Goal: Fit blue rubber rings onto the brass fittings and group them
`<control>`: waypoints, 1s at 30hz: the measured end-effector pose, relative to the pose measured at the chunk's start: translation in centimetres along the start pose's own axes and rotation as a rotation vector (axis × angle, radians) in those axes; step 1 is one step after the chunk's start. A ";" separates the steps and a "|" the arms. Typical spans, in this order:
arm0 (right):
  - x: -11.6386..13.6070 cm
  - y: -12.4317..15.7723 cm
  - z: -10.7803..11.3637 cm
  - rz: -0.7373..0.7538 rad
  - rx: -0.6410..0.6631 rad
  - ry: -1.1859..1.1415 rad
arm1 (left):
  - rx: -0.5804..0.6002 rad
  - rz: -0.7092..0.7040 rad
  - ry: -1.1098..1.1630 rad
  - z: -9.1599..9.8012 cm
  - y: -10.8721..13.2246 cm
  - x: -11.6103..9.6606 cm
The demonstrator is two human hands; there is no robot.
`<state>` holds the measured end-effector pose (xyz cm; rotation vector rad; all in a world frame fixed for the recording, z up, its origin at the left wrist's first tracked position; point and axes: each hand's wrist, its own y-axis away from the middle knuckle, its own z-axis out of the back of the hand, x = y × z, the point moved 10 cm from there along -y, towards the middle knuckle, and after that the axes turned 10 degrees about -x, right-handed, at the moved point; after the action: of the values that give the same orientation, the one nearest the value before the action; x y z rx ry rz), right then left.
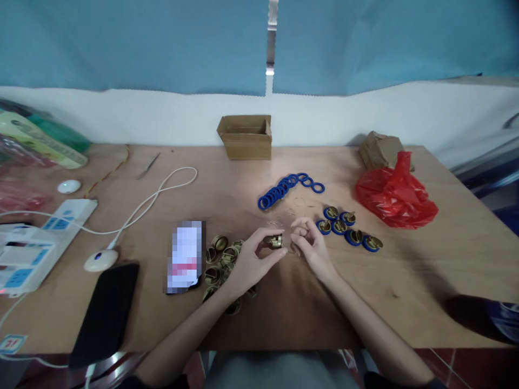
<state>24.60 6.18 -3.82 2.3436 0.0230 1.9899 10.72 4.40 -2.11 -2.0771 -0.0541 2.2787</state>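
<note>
My left hand (251, 259) pinches a small brass fitting (274, 241) between thumb and fingers, just above the wooden table (284, 302). My right hand (308, 241) is right beside it, fingers curled close together near the fitting; whatever they hold is too small to make out. A pile of several brass fittings (221, 259) lies under and left of my left hand. A row of blue rubber rings (284, 189) lies beyond the hands. Several brass fittings with blue rings on them (348, 229) sit to the right. A few thin clear rings (298, 202) lie between.
An open cardboard box (245, 136) stands at the back. A red plastic bag (395, 194) and a brown packet (379, 148) lie at the right. A phone (185, 256), a dark phone (107, 310), a white cable, a charger puck (101, 260) and power strips (36, 240) fill the left.
</note>
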 end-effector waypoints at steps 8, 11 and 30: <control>2.6 1.6 -0.9 0.373 0.060 0.406 | -0.164 -0.317 -0.431 1.1 0.6 -1.1; 2.7 2.4 -2.1 0.497 0.101 0.587 | -0.119 -0.361 -0.507 0.5 0.9 -1.1; 3.7 3.3 12.6 0.293 -0.079 1.342 | 0.332 -0.389 -0.885 -4.2 2.6 0.3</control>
<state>37.56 2.60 -1.97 0.6050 -0.3224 3.1446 14.79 1.80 -3.00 -0.7219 -0.0963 2.5077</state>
